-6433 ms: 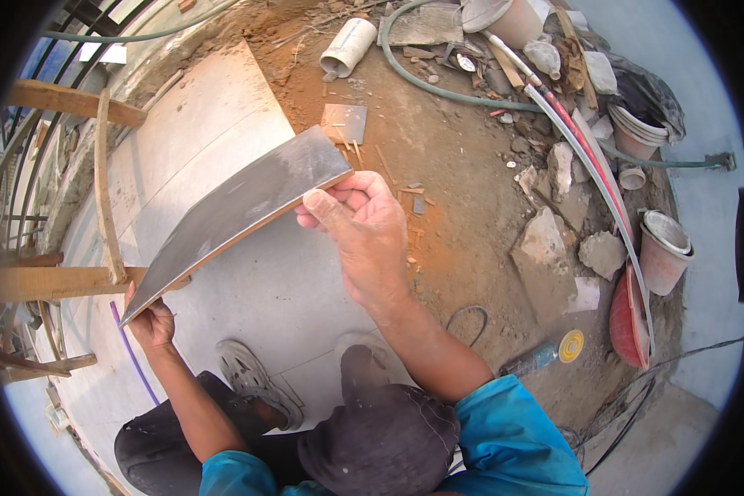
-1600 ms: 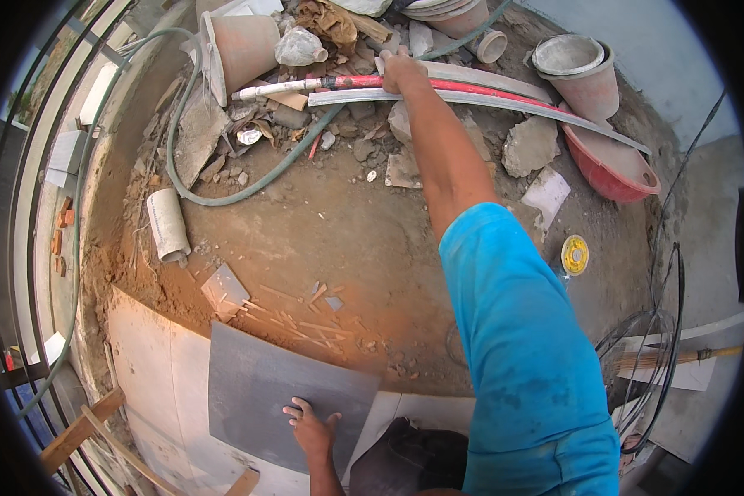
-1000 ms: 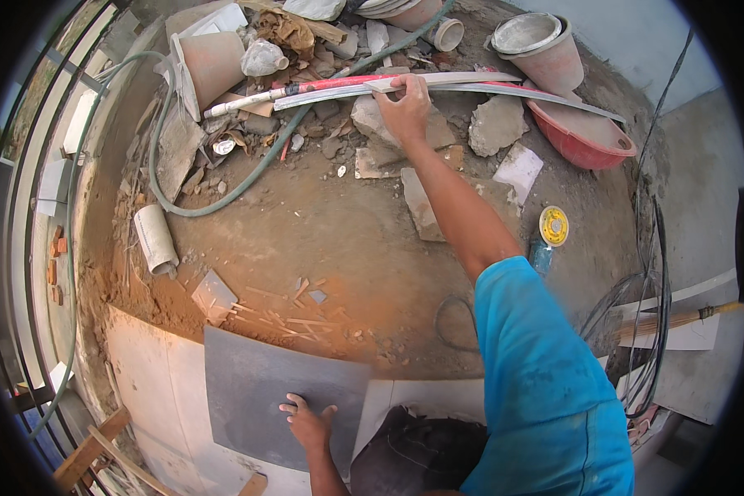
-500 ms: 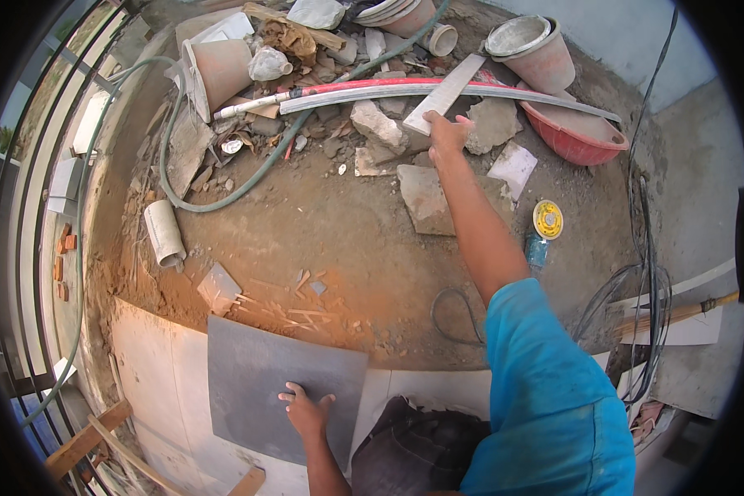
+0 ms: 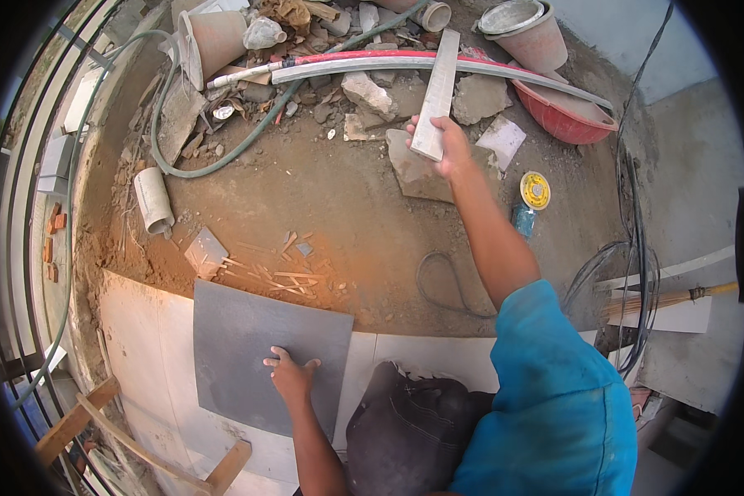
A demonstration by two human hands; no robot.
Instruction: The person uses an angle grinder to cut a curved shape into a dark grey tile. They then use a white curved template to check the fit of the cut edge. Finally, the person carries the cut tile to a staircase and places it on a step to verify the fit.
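My right hand is closed around the near end of a flat, pale grey straight bar, which points away from me over the rubble. My left hand rests on a dark grey square tile, fingers spread, gripping nothing. The tile lies across the pale floor tiles, beside my knee in dark trousers. To the right of my right forearm, on the dirt, is what looks like an angle grinder with a yellow disc facing up.
Broken concrete slabs lie beneath the bar. Behind are a long grey rail, a red basin, buckets and a green hose. A white pipe piece and tile shards lie left; black cables hang right.
My right hand has drawn the bar back toward me and slightly left, and the bar has turned to point more straight ahead. My left hand remains on the tile; the view has shifted a little.
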